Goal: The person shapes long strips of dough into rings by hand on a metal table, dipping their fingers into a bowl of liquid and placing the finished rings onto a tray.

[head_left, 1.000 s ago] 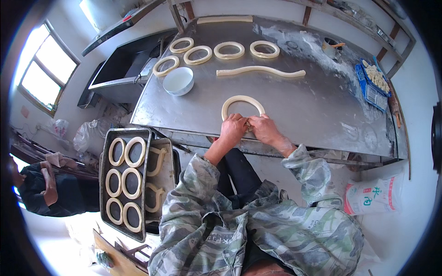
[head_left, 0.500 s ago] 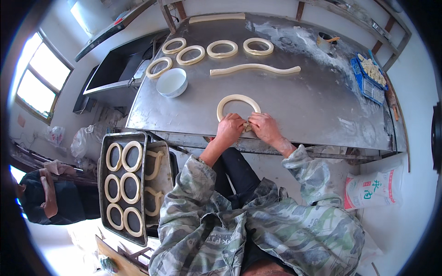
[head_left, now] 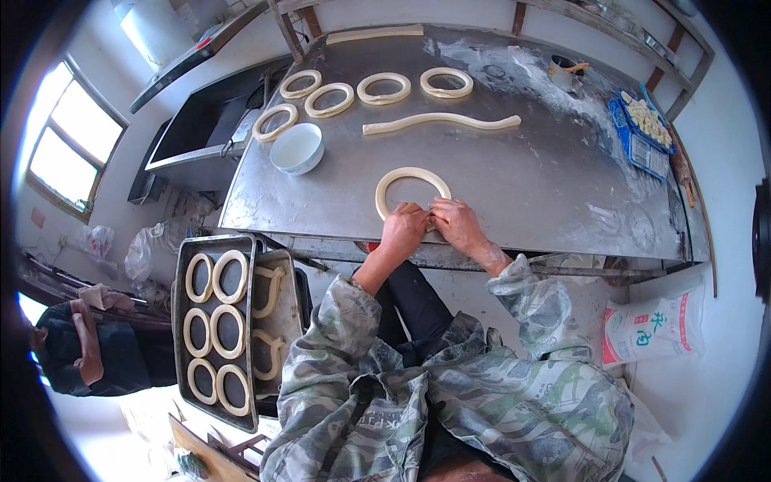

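Observation:
A pale dough ring (head_left: 401, 179) lies on the steel table (head_left: 530, 185) near its front edge. My left hand (head_left: 404, 228) and my right hand (head_left: 456, 224) meet at the ring's near side, fingers pinching the dough where its ends join. A long dough rope (head_left: 442, 123) lies straight across the table farther back. Several finished dough rings (head_left: 384, 88) sit in a row at the far left of the table.
A white bowl (head_left: 297, 149) stands left of the ring. Black trays (head_left: 215, 321) with several dough rings sit below the table at my left. A blue tray (head_left: 642, 128) with small pieces is at the right; a white sack (head_left: 654, 328) lies on the floor. Another person (head_left: 76, 353) is at far left.
Both hands stay pinched on the near side of the ring; only the view has shifted slightly.

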### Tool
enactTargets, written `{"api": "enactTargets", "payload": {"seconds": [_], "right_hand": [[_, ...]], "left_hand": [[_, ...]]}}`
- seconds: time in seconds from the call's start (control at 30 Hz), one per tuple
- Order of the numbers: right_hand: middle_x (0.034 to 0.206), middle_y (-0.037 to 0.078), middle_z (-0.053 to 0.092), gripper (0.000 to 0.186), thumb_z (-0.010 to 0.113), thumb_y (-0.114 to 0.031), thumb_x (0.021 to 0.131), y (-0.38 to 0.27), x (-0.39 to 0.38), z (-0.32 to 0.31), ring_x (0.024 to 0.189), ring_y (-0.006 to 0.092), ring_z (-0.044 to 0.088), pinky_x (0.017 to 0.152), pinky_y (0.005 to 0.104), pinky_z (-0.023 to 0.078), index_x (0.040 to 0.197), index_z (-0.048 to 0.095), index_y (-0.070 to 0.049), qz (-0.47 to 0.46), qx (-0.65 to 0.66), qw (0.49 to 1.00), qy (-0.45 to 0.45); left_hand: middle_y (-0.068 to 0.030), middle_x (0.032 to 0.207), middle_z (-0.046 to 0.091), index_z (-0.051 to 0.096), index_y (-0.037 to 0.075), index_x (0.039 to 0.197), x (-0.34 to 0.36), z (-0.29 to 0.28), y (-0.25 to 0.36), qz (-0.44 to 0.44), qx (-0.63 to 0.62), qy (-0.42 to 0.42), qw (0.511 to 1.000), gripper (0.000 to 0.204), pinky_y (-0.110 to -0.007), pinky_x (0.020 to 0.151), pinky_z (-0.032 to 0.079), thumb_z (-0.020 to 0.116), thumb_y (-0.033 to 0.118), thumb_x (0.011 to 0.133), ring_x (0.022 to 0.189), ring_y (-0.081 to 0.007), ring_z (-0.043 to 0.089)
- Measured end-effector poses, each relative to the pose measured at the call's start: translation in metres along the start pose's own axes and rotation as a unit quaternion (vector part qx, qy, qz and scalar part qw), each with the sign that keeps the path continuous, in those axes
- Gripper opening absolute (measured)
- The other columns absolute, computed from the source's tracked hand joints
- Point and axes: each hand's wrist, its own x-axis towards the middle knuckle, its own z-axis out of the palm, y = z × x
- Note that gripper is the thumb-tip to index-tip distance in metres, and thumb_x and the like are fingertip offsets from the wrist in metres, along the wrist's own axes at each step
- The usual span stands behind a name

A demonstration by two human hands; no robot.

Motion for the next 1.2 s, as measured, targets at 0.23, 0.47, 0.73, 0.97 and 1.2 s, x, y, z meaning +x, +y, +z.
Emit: {"api": "enactTargets", "payload": {"seconds": [0.23,0.47,0.73,0.97,1.2], "right_hand": [[0.108,0.012,0.074,0.021,0.067,-0.020,0.088,-0.012,0.003,-0.007,0.115,0.0283,0.066,0.095,0.0420,0.051,0.099,0.076,-0.004,0.044,0.017,0.998,-0.029],[0.110,0.013,0.074,0.027,0.070,-0.025,0.086,-0.008,0.006,0.004,0.119,0.0334,0.064,0.101,0.0392,0.050,0.100,0.077,-0.003,0.093,0.095,0.991,-0.030],[0.114,0.016,0.073,0.030,0.069,-0.023,0.081,-0.017,0.017,0.005,0.122,0.0350,0.062,0.102,0.0406,0.050,0.103,0.076,-0.004,0.156,0.067,0.982,-0.076],[0.119,0.017,0.071,0.037,0.067,-0.019,0.077,0.000,0.015,-0.002,0.124,0.0340,0.060,0.103,0.0427,0.049,0.110,0.074,-0.004,0.129,0.144,0.976,-0.097],[0.127,0.021,0.066,0.040,0.063,-0.007,0.081,-0.004,0.011,-0.006,0.130,0.0346,0.057,0.109,0.0413,0.046,0.119,0.069,0.000,0.079,0.101,0.986,-0.103]], "left_hand": [[-0.0064,0.095,0.068,0.073,0.007,0.096,-0.011,0.007,-0.004,0.006,0.032,0.059,0.998,0.016,-0.044,0.090,0.049,0.071,0.016,0.082,0.096,-0.0273,0.064],[-0.0045,0.101,0.070,0.075,0.010,0.095,-0.019,0.010,-0.009,-0.021,0.014,0.075,0.997,0.017,-0.051,0.105,0.040,0.073,0.019,0.081,0.107,-0.0248,0.064],[-0.0035,0.105,0.070,0.075,0.011,0.099,-0.022,0.016,-0.014,-0.033,0.003,0.084,0.996,0.020,-0.053,0.110,0.037,0.073,0.019,0.080,0.115,-0.0252,0.062],[-0.0040,0.105,0.069,0.075,0.010,0.102,-0.019,0.007,-0.009,-0.018,0.007,0.050,0.999,0.022,-0.052,0.105,0.039,0.071,0.017,0.082,0.113,-0.0261,0.062],[-0.0051,0.101,0.067,0.074,0.011,0.100,-0.020,0.012,-0.008,-0.012,0.049,0.045,0.998,0.018,-0.053,0.103,0.039,0.066,0.014,0.084,0.107,-0.0265,0.062]]}}
